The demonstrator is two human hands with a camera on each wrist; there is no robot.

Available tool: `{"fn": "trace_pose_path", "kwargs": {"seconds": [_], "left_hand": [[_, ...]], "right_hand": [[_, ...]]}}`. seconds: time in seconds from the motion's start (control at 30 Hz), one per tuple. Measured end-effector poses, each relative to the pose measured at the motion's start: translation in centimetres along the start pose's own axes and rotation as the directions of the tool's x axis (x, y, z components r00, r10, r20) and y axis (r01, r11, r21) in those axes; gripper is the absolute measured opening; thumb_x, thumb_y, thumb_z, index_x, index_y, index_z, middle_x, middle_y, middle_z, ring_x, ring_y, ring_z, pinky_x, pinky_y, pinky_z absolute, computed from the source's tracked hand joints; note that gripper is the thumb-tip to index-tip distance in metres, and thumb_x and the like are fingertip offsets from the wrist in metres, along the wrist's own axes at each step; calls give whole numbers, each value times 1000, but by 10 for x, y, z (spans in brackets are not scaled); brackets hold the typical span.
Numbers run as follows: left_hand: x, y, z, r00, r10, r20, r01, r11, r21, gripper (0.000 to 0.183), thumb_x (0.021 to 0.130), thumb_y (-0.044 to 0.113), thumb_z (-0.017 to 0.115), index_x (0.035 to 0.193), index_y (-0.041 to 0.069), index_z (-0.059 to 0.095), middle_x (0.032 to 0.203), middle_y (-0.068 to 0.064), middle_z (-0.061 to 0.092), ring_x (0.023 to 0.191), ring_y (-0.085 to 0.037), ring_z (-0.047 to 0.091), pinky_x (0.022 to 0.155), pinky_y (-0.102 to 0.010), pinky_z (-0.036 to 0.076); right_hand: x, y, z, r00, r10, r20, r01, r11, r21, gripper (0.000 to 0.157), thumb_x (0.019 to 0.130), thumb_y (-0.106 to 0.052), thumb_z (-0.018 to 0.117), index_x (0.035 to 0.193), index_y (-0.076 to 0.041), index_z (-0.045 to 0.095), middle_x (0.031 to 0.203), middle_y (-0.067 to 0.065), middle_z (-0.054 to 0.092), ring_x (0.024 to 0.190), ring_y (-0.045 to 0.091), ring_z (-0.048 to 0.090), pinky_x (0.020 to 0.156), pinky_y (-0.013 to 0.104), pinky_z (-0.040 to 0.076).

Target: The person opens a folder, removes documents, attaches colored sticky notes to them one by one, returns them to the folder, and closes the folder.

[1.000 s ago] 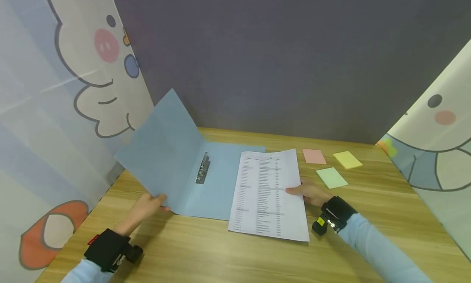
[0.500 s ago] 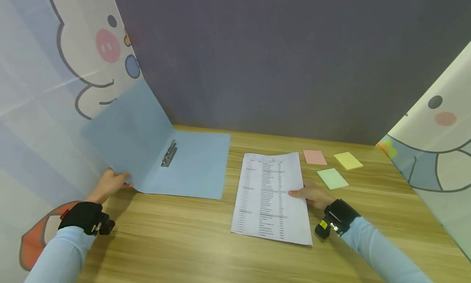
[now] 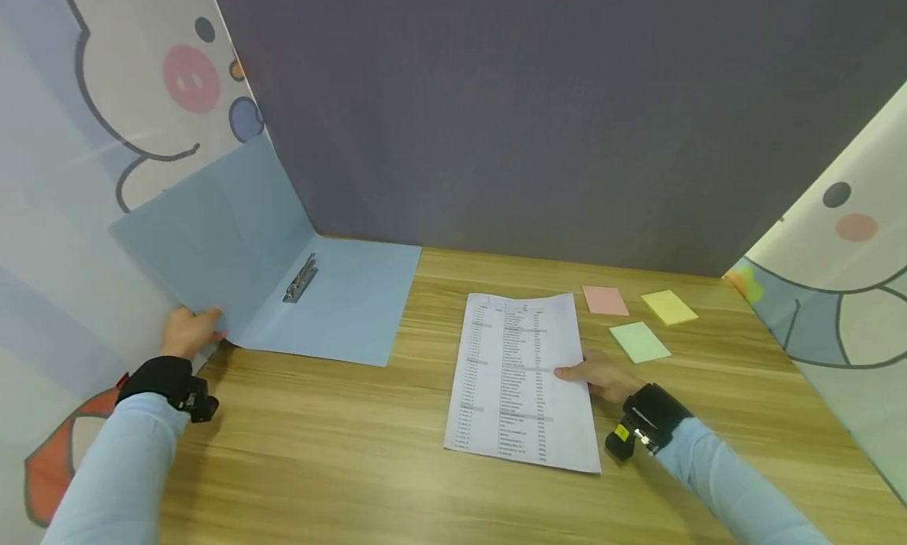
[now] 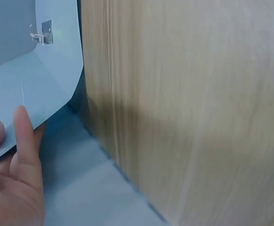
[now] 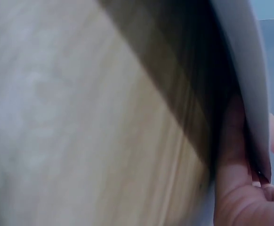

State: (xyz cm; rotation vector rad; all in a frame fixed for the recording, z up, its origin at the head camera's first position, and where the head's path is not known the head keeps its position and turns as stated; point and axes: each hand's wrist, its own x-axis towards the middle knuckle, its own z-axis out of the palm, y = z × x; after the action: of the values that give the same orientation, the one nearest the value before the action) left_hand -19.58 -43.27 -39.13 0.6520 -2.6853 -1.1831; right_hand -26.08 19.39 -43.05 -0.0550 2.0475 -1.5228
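Observation:
At the far left of the head view lies a blue folder [image 3: 354, 293], its cover raised and leaning toward the side wall. A metal clip [image 3: 301, 278] is fixed near its fold. My left hand [image 3: 188, 332] grips the cover's lower edge; in the left wrist view the thumb and fingers [image 4: 26, 136] are on either side of that edge. My right hand [image 3: 602, 374] holds printed paper sheets [image 3: 520, 387] by their right edge, thumb on top. In the right wrist view the fingers [image 5: 233, 155] are under the paper, slightly above the table.
Pink [image 3: 605, 300], yellow [image 3: 669, 307] and green [image 3: 639, 342] sticky note pads lie on the wooden table [image 3: 333, 435] at the right. A dark panel [image 3: 496, 120] stands along the back. Cartoon-print sheets [image 3: 64, 277] line both sides.
My left hand has slid the blue folder leftward and slightly back, away from the paper, with its cover tipping further toward the left wall. The right hand and paper have barely moved.

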Motion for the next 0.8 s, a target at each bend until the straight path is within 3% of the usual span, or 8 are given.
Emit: {"fn": "trace_pose_path", "kwargs": {"seconds": [0.1,0.37,0.53,0.67,0.8], "left_hand": [[-3,2,1,1000,-21,-23,21,1000,-11,68,95,33,35,121,-29,33,92,-34,57,51,-4,57,59,-17,38],[-7,5,3,998,-59,4,59,996,-68,73,95,38,32,127,-27,26,123,-43,37,52,2,55,54,-12,41],[-10,4,7,999,-48,8,48,998,-29,68,95,36,36,125,-25,33,111,-37,46,55,-1,56,55,-17,44],[-14,1,8,999,17,42,-18,999,27,64,95,35,38,119,-25,39,106,-38,49,61,-10,61,56,-26,49],[-14,-4,2,980,106,170,-134,978,163,59,96,35,39,103,-22,51,86,-29,60,63,-19,61,57,-32,49]], "right_hand": [[-1,-1,0,1000,-9,6,9,1000,-6,57,85,-13,64,133,3,37,103,12,66,87,23,66,73,36,54],[-5,-3,0,999,-30,23,29,999,14,54,85,-10,63,131,5,39,102,12,67,87,24,67,73,36,54],[-5,-1,-2,997,-53,54,52,998,22,54,85,-10,64,131,5,40,103,13,67,88,25,67,73,36,54],[-5,-1,-3,997,-57,59,56,998,21,55,85,-11,63,132,5,40,104,13,67,88,25,67,74,36,54],[-5,-2,-3,998,-51,45,50,999,20,56,85,-10,63,133,5,38,104,12,67,88,24,66,73,35,54]]}}
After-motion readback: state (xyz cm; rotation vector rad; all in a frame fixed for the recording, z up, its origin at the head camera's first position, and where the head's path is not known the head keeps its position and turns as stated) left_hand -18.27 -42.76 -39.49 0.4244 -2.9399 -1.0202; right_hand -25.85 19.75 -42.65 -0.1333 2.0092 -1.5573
